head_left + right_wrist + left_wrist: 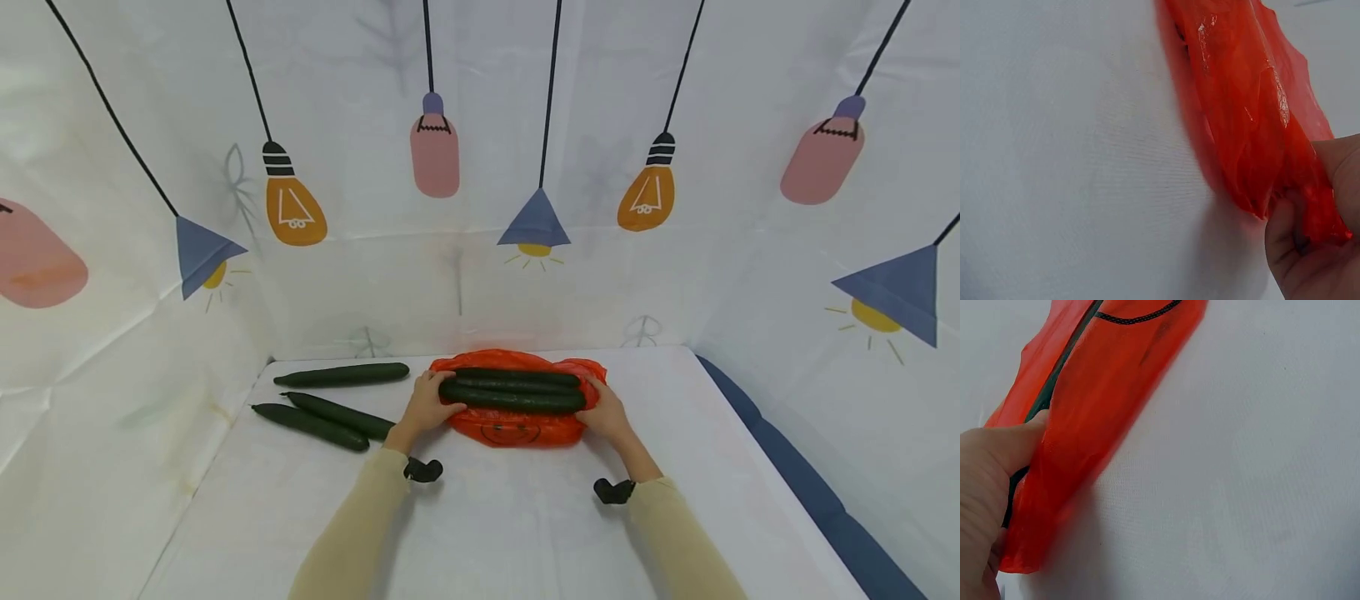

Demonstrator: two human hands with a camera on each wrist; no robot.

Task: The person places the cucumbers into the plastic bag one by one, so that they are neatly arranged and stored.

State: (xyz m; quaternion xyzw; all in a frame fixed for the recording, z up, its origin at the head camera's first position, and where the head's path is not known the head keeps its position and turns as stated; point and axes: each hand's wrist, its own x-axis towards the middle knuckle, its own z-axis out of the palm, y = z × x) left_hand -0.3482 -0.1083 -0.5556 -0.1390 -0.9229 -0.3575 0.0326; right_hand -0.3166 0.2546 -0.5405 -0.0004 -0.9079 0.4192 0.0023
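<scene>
Atop the white table (pixel 517 533) lies the red bag (pixel 517 433), dark cucumbers (pixel 513 400) across it; left hand (pixel 427 403) and right hand (pixel 606 413) clamp fingers on its ends. Left of the bag lie 3 loose cucumbers (pixel 341 375); behind it rises lamp-printed sheeting (pixel 480 287).

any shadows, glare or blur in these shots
Head: light looks soft and fairly even, with faint shadows beside both sleeves on the white table; left wrist: the red bag blurs along its lower edge, a soft shadow below it; right wrist: shiny glare streaks on the bag, a dim shadow on the table beside the right hand.
</scene>
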